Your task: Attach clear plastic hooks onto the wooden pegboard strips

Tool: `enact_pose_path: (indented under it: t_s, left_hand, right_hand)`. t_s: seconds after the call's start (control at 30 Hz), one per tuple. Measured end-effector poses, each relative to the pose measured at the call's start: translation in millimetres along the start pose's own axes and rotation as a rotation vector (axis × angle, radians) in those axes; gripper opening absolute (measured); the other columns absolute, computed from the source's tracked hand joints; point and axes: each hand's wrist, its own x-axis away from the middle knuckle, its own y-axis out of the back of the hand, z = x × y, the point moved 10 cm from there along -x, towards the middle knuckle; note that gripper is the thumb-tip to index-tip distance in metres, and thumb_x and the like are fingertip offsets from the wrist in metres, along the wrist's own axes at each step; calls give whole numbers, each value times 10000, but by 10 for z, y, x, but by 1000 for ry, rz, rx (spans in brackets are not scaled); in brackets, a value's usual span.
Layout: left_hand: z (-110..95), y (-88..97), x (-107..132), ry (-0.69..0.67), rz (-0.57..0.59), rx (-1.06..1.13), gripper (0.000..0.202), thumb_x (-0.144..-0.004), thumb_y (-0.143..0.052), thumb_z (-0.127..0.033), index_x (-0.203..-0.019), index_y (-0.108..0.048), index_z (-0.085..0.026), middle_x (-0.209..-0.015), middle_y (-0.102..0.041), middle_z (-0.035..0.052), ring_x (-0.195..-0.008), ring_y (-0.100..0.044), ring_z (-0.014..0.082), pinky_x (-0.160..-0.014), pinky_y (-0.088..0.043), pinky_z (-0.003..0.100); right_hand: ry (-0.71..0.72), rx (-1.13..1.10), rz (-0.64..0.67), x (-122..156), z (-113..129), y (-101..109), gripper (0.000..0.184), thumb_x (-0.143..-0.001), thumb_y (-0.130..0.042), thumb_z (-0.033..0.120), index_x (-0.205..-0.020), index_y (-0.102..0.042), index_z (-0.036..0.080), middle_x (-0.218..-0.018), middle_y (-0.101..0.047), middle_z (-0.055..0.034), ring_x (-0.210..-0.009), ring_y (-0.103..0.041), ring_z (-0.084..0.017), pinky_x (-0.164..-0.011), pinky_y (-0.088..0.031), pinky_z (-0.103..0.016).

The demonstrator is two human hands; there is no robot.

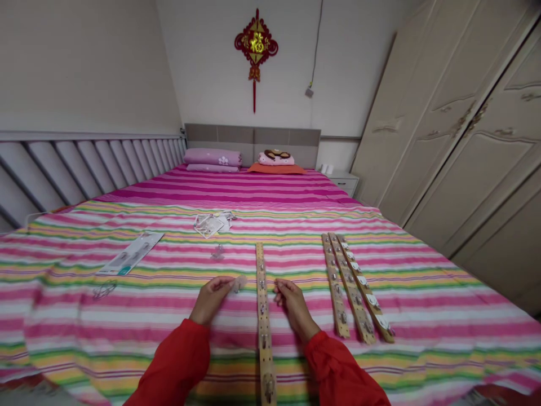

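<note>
My left hand [213, 297] pinches a small clear disc with a metal hook [239, 283] between thumb and fingers, just left of a long wooden strip [265, 356]. That strip lies lengthwise in front of me, with several small metal hooks [262, 308] spaced along it. On its right side my right hand [292, 301] is closed, thumb against fingers; whatever it holds, if anything, is too small to make out. Beyond my left hand, loose clear hooks [218, 252] lie on the striped sheet.
Three similar strips with hooks [349, 282] lie side by side on the right. A pile of packaging [213, 224] lies farther back, a flat hook package [133, 254] and a bundle of thin wire [104, 289] to the left. Pillows [213, 158] rest at the headboard [230, 133].
</note>
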Motion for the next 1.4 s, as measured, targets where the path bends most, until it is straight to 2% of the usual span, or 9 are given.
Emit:
enact_pose_path:
  t_s: [0.17, 0.43, 0.53, 0.63, 0.73, 0.8, 1.07, 1.2, 1.4]
  left_hand:
    - [63, -178, 110, 220, 35, 282, 339, -498, -843, -270, -763, -667, -154, -641, -650, -29, -492, -521, 28, -476, -395, 128]
    - [254, -513, 228, 334, 43, 421, 278, -556, -808, -160, -775, -636, -161, -604, -609, -44, -527, -552, 34, -509, -440, 117]
    - [187, -466, 204, 185, -20, 253, 274, -569, -790, -254, -780, -645, -160, -616, -616, -33, -554, -558, 64, -516, -440, 151]
    - [-131, -428, 201, -130, -45, -46, 222, -622, -729, -340, -747, -659, -171, -672, -655, 9, -641, -598, 130, -598, -480, 225]
    - [-455, -509, 279, -394, -10, -342, 148, -681, -660, -322, -766, -691, -204, -759, -680, 38, -720, -616, 174, -668, -485, 272]
    - [-569, -583, 320, -470, 47, -463, 133, -698, -633, -279, -792, -710, -223, -768, -681, 40, -713, -610, 176, -666, -472, 272]
    - [-712, -697, 320, -440, 237, -560, 314, -698, -613, -211, -992, -716, -237, -720, -695, 12, -669, -602, 160, -673, -440, 248]
    - [-791, -655, 267, -402, 214, -533, 334, -640, -638, -219, -962, -726, -225, -680, -688, 7, -655, -595, 163, -664, -436, 251]
    - [-807, -768, 231, -418, 282, -544, 347, -651, -642, -218, -988, -723, -228, -663, -681, 4, -623, -595, 153, -627, -448, 240]
  right_hand:
    - [-34, 52, 100, 105, 45, -248, 323, -614, -763, 402, -784, -669, 143, -599, -614, 16, -384, -459, -63, -352, -295, -184]
    - [67, 109, 234, 249, 249, -609, 357, -588, -795, 355, -864, -657, 176, -588, -566, 48, -431, -439, -72, -418, -327, -204]
    - [177, 179, 159, 290, 381, -569, 312, -643, -751, 340, -893, -645, 187, -634, -551, 40, -493, -446, -87, -465, -367, -216]
    - [283, 304, 105, 357, 497, -556, 307, -690, -707, 325, -963, -636, 202, -746, -552, 12, -558, -459, -103, -502, -405, -226]
    - [394, 469, 123, 414, 582, -625, 543, -610, -754, 230, -1132, -605, 240, -935, -540, -26, -648, -489, -126, -532, -441, -239]
    - [441, 556, 174, 427, 592, -689, 713, -579, -746, 161, -1252, -545, 278, -1014, -511, -38, -712, -507, -144, -549, -458, -245]
    - [508, 606, 330, 476, 611, -814, 743, -642, -507, 11, -1325, -493, 304, -1088, -536, -55, -896, -543, -186, -755, -495, -307]
    - [530, 602, 360, 571, 708, -879, 683, -648, -608, 70, -1286, -538, 305, -1158, -536, -59, -975, -544, -212, -802, -489, -321]
    - [438, 503, 215, 470, 695, -729, 178, -761, -647, 284, -914, -722, 234, -821, -622, -35, -707, -562, -166, -624, -460, -275]
